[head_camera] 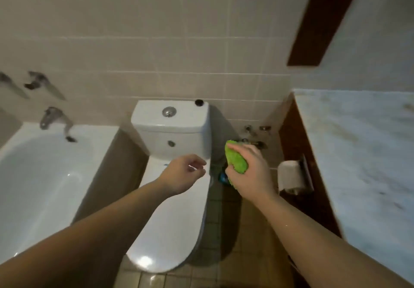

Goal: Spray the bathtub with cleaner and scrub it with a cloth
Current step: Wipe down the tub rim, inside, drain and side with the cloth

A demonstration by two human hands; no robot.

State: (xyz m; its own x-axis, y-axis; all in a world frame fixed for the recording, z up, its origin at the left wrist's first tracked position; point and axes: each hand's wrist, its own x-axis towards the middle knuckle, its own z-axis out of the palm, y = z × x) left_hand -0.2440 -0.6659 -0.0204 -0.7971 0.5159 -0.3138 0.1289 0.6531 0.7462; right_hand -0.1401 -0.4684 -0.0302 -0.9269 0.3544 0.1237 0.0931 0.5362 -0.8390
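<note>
Your R hand (248,171) grips the green cloth (236,160), fingers curled round it, held over the floor betw. toilet (174,209) and cabinet (298,153). Your L hand (183,173) hangs above the closed toilet lid, fingers loosely curled, holding nothing. Tub (40,175) sits far L, beside the toilet, tap (56,119) at its head. Paper roll (291,175) on the cabinet side. Blue item by toilet base, mostly hidden behind your R hand.

- No text, label, brand, number or sign can be read anywhere in the view.
- The toilet cistern (172,128), the only likely spot, shows plain white with no legible marking.
</note>
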